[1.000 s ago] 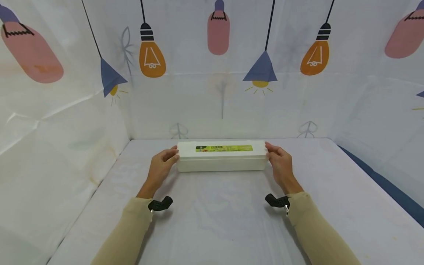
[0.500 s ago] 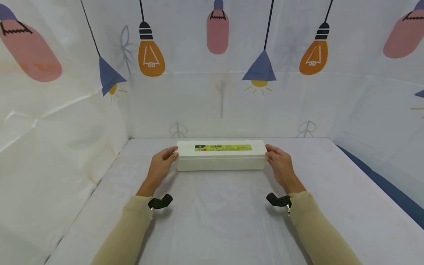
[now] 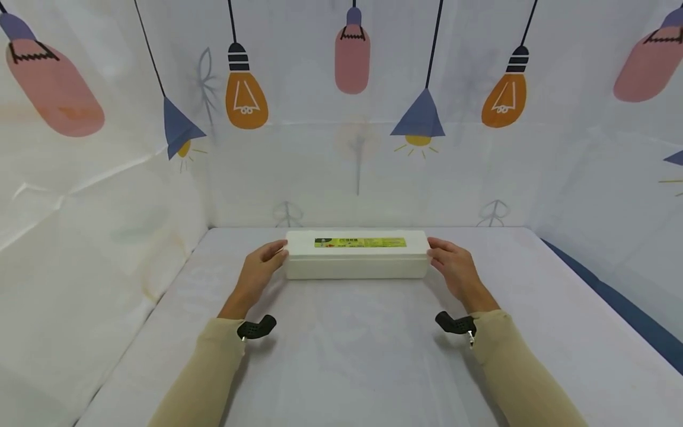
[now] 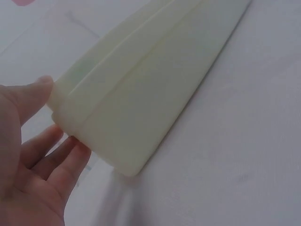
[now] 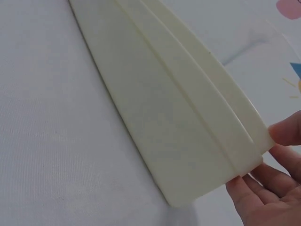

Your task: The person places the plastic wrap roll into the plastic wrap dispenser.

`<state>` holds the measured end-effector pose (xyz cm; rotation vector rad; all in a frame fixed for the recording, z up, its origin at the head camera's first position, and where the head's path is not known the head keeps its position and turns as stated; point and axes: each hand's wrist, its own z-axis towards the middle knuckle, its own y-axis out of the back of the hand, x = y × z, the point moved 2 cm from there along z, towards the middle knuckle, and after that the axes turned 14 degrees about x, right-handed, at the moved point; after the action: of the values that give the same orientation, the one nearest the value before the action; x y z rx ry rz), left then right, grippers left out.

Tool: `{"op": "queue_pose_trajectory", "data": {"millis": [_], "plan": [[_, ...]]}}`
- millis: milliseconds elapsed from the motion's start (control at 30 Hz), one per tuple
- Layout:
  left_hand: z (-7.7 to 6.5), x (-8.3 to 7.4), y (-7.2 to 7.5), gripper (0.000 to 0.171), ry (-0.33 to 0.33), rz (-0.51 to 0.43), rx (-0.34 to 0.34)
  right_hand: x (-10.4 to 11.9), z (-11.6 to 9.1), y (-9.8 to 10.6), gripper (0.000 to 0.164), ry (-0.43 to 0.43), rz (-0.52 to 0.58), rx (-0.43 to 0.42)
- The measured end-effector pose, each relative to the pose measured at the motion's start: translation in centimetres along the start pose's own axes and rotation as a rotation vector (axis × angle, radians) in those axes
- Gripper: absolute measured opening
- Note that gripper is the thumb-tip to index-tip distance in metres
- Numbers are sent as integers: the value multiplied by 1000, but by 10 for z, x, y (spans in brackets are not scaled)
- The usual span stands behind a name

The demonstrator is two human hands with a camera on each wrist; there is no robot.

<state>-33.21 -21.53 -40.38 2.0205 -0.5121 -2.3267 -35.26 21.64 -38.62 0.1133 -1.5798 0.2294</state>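
Observation:
A long white plastic box (image 3: 354,268) with a lid (image 3: 416,242) lies crosswise near the back of the table. A yellow-green label (image 3: 368,242) is stuck on the lid's top. At the box's left end, my left hand (image 3: 260,267) grips it; in the left wrist view the thumb (image 4: 40,94) touches the lid's end and the fingers (image 4: 70,165) reach under the protruding rim. My right hand (image 3: 455,265) holds the opposite end the same way, its thumb (image 5: 288,129) on the lid corner and its fingers (image 5: 270,181) beneath the rim.
A white cloth (image 3: 347,356) covers the table. White sheets printed with lamps and bulbs hang behind it, as the back wall (image 3: 320,166), and at both sides. A dark blue strip (image 3: 613,296) runs along the right. Each wrist wears a black camera mount (image 3: 257,327).
The right wrist has shifted slightly to the right while its fingers stay at the box's end. The left hand and the box hold their places; the head view has tilted a little.

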Motion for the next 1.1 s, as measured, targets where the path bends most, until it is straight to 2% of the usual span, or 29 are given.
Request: {"op": "queue_pose_trajectory", "data": {"millis": [200,367,600,767,967,1100], "plan": [[0,7,4,56,-15,-14,23,-3,1,0,55,-9,-22,6],[-6,8,9,57,4,40,-9,-7,2,-5,57,-31,-27,28],[-4,8,-1,55,-54,123,-3,-9,-2,4,59,-41,-13,19],[-4,10,-4,52,-37,151,-23,-12,-4,8,59,-35,-21,30],[-2,12,-5,51,-63,171,-33,-15,-6,11,61,-14,-55,37],[-2,13,-5,50,-49,179,-45,-16,-6,12,63,-8,-70,43]]}}
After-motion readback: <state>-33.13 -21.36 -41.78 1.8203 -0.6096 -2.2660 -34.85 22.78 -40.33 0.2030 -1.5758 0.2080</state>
